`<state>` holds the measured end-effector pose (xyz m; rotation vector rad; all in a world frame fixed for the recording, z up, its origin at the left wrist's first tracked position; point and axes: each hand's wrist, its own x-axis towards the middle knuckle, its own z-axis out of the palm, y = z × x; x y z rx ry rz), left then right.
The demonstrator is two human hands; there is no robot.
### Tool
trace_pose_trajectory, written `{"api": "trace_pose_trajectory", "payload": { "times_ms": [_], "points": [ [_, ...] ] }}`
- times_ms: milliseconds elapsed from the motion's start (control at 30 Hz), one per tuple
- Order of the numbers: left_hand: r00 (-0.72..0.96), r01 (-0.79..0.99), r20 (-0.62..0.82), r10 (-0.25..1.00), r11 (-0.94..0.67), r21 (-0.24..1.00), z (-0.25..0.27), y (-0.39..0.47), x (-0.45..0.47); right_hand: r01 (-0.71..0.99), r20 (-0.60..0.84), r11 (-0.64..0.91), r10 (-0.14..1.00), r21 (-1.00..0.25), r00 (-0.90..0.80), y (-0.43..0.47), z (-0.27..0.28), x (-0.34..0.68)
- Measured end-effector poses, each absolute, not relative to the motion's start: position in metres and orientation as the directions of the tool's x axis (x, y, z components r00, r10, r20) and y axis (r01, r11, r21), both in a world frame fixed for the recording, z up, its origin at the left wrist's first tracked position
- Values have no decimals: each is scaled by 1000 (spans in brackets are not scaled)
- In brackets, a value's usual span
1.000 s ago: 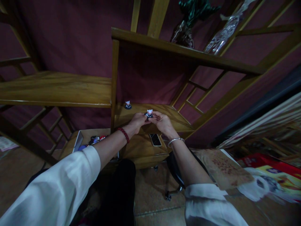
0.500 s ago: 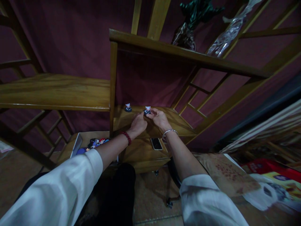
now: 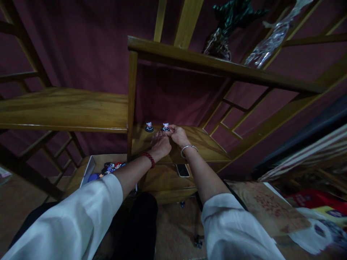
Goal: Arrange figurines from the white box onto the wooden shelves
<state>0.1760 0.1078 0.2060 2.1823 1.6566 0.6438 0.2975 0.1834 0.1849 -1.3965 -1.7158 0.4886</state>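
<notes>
A small cat-eared figurine [image 3: 165, 126] on a dark round base is at the back of the low wooden shelf [image 3: 200, 150]. My right hand [image 3: 179, 135], with a silver bangle at the wrist, pinches its base from the right side. Just below and in front of it is my left hand [image 3: 161, 145], wearing a red bead bracelet; its fingers are loosely bent and a little apart, close to the base. Whether they touch it I cannot tell. A second, similar figurine [image 3: 149, 126] stands upright to the left, apart from both hands.
A phone [image 3: 183, 170] lies on the lower wooden surface below my right wrist. An open box [image 3: 90, 168] with several colourful figures sits at the left. Wooden shelf posts [image 3: 132, 101] and an upper board [image 3: 217, 65] frame the compartment. A green-leaved ornament [image 3: 233, 16] stands above.
The figurine in my right hand has moved left, closer to the second figurine. My right hand went with it, and the left hand's fingers have shifted left and loosened. The view has tilted slightly.
</notes>
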Motion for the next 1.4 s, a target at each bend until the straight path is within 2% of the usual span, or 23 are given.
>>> {"api": "trace_pose_trajectory", "payload": {
  "times_ms": [333,1400],
  "points": [
    [187,819,217,958,-274,504,203,117,176,560,359,304,933,-771,-12,189,181,295],
    [154,788,197,968,-241,567,195,117,178,610,397,331,917,-719,-30,204,169,295]
  ]
}}
